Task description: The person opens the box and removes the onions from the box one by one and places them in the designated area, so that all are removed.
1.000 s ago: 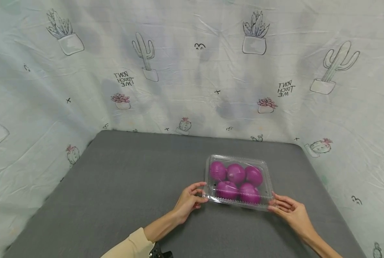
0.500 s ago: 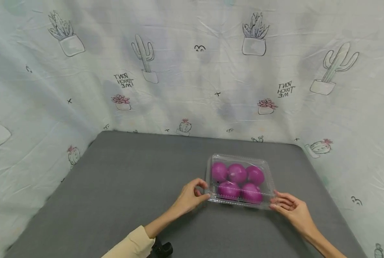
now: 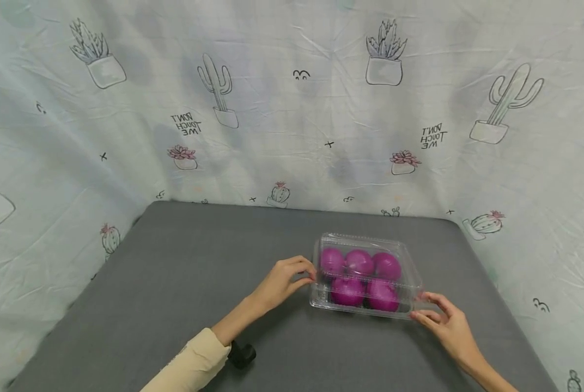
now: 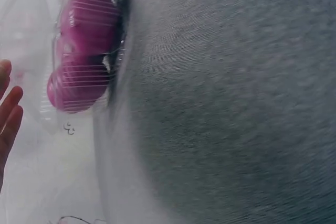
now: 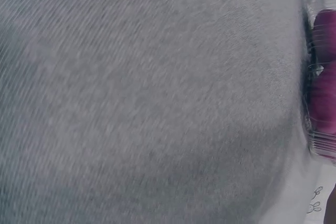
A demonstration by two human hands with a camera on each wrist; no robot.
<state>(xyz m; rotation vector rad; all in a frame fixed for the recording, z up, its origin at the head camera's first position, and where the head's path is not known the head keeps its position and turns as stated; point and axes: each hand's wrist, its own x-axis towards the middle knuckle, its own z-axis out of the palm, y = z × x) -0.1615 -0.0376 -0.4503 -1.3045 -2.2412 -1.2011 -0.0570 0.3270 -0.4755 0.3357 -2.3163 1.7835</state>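
A clear plastic clamshell box [image 3: 321, 300] with several round purple onion-like pieces [image 3: 359, 263] inside sits on the grey table, right of centre. Its hinged lid [image 3: 409, 267] is tilted up at the front, leaving a gap above the base. At the front left, my left hand [image 3: 278, 284] pinches the lid's edge between thumb and fingers. My right hand [image 3: 451, 329] holds the front right corner, fingers by the lid and thumb low at the base rim. The left wrist view shows the purple pieces [image 4: 81, 85] through the ribbed side wall, with fingertips [image 4: 11, 106] at the left edge.
The grey cloth-covered table [image 3: 213, 250] reaches back to a hanging white curtain [image 3: 292, 109] printed with cactus drawings, which also runs along both sides. A black device [image 3: 242, 355] shows beneath the left sleeve [image 3: 194, 359].
The lid's front edge has risen from the base. My left hand has shifted up and away from me along with it, while my right hand has stayed at the right corner.
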